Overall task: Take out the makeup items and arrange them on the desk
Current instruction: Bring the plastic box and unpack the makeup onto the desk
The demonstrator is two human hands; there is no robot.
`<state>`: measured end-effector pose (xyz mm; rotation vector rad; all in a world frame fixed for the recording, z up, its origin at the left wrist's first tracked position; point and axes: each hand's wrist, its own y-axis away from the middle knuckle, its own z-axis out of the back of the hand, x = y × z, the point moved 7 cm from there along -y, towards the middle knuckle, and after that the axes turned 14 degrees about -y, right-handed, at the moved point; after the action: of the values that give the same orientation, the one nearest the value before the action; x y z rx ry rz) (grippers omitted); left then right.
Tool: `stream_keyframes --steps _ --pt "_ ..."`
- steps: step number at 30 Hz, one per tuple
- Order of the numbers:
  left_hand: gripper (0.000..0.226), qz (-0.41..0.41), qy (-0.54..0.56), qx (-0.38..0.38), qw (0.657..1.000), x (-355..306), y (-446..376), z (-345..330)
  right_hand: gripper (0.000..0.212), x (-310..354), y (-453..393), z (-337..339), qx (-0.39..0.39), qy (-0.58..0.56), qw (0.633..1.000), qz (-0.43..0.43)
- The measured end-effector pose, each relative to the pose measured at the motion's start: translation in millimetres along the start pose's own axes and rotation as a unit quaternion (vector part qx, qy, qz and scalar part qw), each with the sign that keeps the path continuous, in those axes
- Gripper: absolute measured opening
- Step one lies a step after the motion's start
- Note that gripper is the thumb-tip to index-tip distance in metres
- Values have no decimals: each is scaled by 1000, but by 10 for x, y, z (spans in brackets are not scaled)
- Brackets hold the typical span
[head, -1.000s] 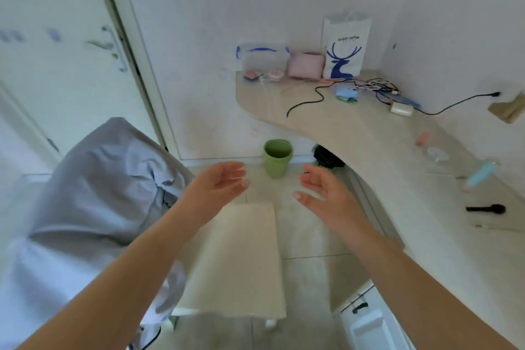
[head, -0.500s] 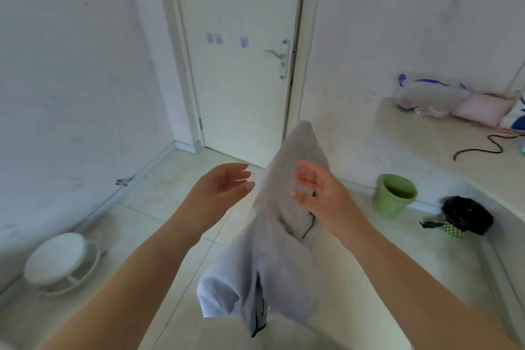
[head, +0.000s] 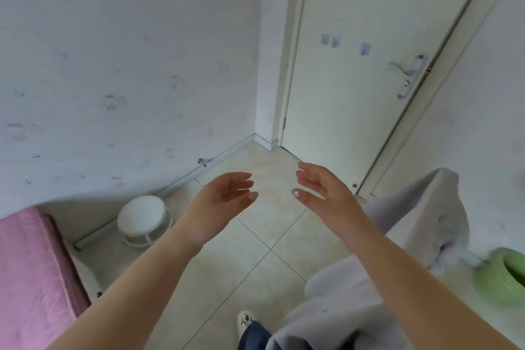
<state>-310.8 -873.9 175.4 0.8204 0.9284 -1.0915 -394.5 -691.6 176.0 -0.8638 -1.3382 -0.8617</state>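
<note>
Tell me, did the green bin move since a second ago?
Cannot tell. The green bin still sits by the wall; the camera turned left, so only the view shifted.

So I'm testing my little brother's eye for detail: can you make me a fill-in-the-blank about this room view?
1. Both the left hand and the right hand are open and hold ____.
2. The round stool by the wall has a ____ seat.
3. The bin at the right edge is ____ in colour.
4. The door with the lever handle is ____.

Missing words: nothing; white; green; closed
</note>
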Motion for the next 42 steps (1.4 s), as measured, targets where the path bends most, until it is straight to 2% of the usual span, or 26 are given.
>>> stream_keyframes --steps 7,16,20,27,30,34,42 --pt "32 14 -4 -8 1000 164 -1234 298 35 -411 -1269 -119 -14 -44 999 -24" --pt "30 -9 -53 52 997 -206 -3044 112 31 -447 -2645 532 -84 -104 990 -46" --pt "29 -17 -55 103 993 -350 -3602 -226 32 -469 -2893 975 -132 -92 986 -50" --pt "28 -85 -52 257 961 -791 -4750 -1354 33 -627 -3259 2019 -277 -93 955 -46" --pt "29 -113 -58 318 939 -1005 -5187 -1810 32 -689 -3375 2413 -344 -103 932 -47" --pt "32 -153 -67 415 894 -1435 -5713 -2578 34 -682 -3359 3012 -460 -101 882 -37" --pt "31 -202 -82 558 800 -2032 -5795 -4118 33 -663 -2902 3867 -624 -90 775 -33"
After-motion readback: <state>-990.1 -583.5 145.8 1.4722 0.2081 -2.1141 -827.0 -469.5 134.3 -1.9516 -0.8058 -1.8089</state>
